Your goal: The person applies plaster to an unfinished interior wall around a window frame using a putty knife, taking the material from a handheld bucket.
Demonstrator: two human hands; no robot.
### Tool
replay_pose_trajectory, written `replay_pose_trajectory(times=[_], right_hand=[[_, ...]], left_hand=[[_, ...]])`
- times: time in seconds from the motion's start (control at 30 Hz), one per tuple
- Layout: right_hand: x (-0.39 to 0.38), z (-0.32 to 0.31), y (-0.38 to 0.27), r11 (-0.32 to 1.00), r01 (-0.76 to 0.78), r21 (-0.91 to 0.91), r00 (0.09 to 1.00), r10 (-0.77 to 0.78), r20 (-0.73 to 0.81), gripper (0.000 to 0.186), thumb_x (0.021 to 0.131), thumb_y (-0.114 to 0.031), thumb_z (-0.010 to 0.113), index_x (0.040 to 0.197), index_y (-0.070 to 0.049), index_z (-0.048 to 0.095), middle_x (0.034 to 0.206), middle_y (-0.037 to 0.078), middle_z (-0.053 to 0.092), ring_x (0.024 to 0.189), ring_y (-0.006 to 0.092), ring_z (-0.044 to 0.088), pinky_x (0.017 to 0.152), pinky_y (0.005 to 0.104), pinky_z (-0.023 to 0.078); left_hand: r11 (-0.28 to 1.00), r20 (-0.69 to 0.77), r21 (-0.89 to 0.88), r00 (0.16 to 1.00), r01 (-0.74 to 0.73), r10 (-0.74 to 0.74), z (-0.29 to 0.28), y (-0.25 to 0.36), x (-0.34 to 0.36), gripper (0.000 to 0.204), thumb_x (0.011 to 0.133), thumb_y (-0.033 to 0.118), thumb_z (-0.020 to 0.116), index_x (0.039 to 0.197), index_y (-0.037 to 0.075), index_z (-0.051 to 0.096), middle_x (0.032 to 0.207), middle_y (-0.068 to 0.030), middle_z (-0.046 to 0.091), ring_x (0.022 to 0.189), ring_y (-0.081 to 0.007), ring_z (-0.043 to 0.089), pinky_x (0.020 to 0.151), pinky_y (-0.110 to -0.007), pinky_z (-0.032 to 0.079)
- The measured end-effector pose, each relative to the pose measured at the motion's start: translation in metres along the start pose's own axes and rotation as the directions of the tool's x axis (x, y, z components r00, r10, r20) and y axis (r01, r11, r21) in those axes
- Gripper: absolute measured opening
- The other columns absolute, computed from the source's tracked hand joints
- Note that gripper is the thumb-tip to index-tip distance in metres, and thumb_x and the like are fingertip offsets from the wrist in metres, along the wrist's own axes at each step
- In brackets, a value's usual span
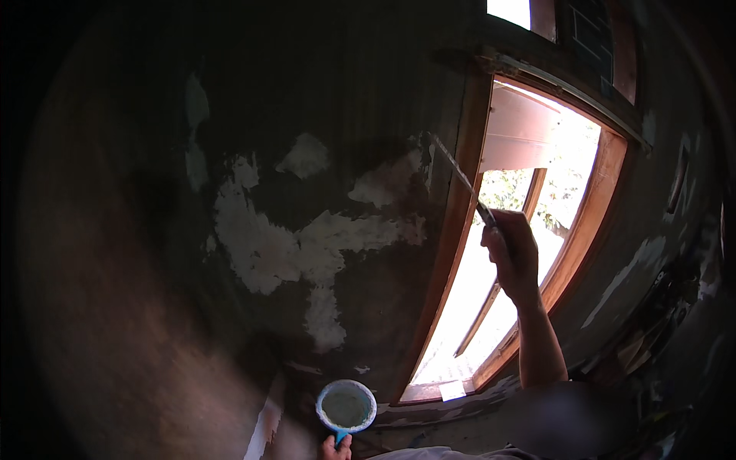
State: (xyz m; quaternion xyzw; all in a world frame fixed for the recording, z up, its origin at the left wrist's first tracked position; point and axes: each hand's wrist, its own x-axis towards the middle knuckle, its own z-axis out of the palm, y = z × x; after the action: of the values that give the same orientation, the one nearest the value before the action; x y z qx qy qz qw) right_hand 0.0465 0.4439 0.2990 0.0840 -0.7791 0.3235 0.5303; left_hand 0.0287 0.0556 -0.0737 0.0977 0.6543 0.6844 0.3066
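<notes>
At the bottom, my left hand (336,448) is closed around the blue handle of a round pan (342,435). The pan's rim is smeared white, and a greyish paste (345,405) lies inside. Raised to the right, my right hand (512,247) grips the dark handle of a putty knife (461,178). Its long thin blade, seen nearly edge-on, points up and left, with the tip at or close to the wall beside the window frame; contact cannot be made out. Pale filler patches (330,241) with ragged edges mark the dark wall (376,299) left of the tip.
A brown wooden window frame (594,199) stands at the right, with bright daylight and greenery behind it. Above is a smaller opening (510,11). More pale streaks (625,272) run along the wall further right, near dim clutter. A pale strip (264,422) shows at lower left.
</notes>
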Motion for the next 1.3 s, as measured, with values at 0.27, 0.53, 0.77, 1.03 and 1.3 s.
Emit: replay_pose_trajectory(times=[0.27, 0.53, 0.77, 1.03, 1.3], right_hand=[[0.056, -0.021, 0.0, 0.956, -0.292, 0.034, 0.952, 0.287, 0.107, 0.028, 0.107, -0.022, 0.056, 0.114, 0.003, 0.066, 0.078, 0.003, 0.066, 0.054, 0.0017, 0.046, 0.047, 0.0209, 0.035], [0.056, -0.024, 0.01, 0.951, -0.254, -0.179, 0.967, 0.253, -0.025, 0.029, 0.106, -0.027, 0.057, 0.099, -0.001, 0.068, 0.076, 0.002, 0.067, 0.053, 0.0039, 0.049, 0.05, 0.0241, 0.041], [-0.002, -0.029, -0.001, 0.949, -0.311, -0.05, 0.946, 0.304, -0.108, 0.033, 0.107, -0.031, 0.056, 0.095, -0.001, 0.064, 0.068, 0.001, 0.059, 0.051, 0.0033, 0.046, 0.048, 0.0234, 0.038], [0.038, 0.02, -0.022, 0.953, -0.276, 0.122, 0.951, 0.289, -0.109, 0.031, 0.11, -0.026, 0.051, 0.108, 0.001, 0.065, 0.075, 0.002, 0.062, 0.059, 0.0043, 0.052, 0.055, 0.0225, 0.041], [-0.034, 0.042, 0.005, 0.914, -0.393, 0.096, 0.913, 0.401, -0.081, 0.034, 0.111, -0.028, 0.048, 0.103, 0.0, 0.065, 0.072, 0.001, 0.057, 0.063, 0.0068, 0.053, 0.058, 0.0252, 0.044]], left_hand=[[0.998, -0.011, 0.054, 1.0, 0.007, -0.007, 0.005, -0.006, 0.008, 0.021, 0.104, 0.027, 0.061, 0.096, 0.009, 0.057, 0.056, -0.0003, 0.051, 0.038, -0.0107, 0.045, 0.035, -0.029, 0.034], [1.0, 0.036, 0.027, 0.999, -0.014, 0.013, 0.008, -0.011, 0.012, 0.019, 0.104, 0.025, 0.061, 0.098, 0.008, 0.058, 0.057, 0.0003, 0.051, 0.039, -0.0103, 0.045, 0.035, -0.029, 0.034], [0.999, 0.018, 0.036, 1.0, 0.013, -0.014, 0.013, 0.005, 0.006, 0.014, 0.104, 0.02, 0.06, 0.099, 0.007, 0.059, 0.059, -0.0004, 0.052, 0.041, -0.0101, 0.046, 0.036, -0.029, 0.035], [0.995, 0.043, 0.07, 0.997, -0.074, 0.071, 0.004, -0.013, 0.013, 0.014, 0.104, 0.02, 0.06, 0.099, 0.007, 0.058, 0.06, -0.0006, 0.052, 0.041, -0.0112, 0.045, 0.036, -0.029, 0.036], [0.996, 0.03, 0.085, 0.999, 0.028, -0.03, 0.013, -0.013, 0.007, 0.011, 0.103, 0.017, 0.06, 0.101, 0.007, 0.059, 0.06, 0.0, 0.052, 0.041, -0.011, 0.046, 0.036, -0.028, 0.036]])
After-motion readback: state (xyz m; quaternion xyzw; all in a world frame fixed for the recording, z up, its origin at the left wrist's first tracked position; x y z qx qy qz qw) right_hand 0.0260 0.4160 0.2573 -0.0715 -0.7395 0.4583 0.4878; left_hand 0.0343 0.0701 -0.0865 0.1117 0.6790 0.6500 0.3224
